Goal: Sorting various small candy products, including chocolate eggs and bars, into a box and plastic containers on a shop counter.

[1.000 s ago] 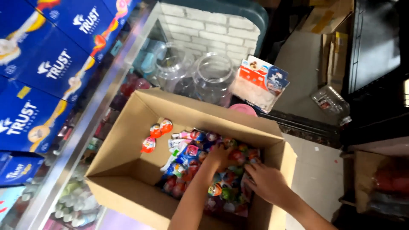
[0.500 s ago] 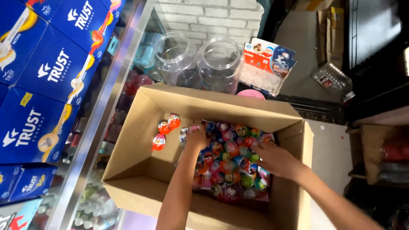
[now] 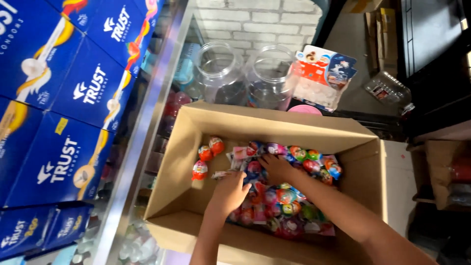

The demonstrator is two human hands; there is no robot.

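Both hands are down in the cardboard box (image 3: 196, 127): left hand (image 3: 230, 191) lies open on the candy eggs (image 3: 284, 196), right hand (image 3: 275, 167) spread flat among them near the far wall.

Shop: stacked blue boxes (image 3: 64, 98), candy carton (image 3: 274, 125)

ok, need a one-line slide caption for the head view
Both hands, left hand and right hand, reach into a cardboard box of colourful wrapped egg toys, two clear jars behind.
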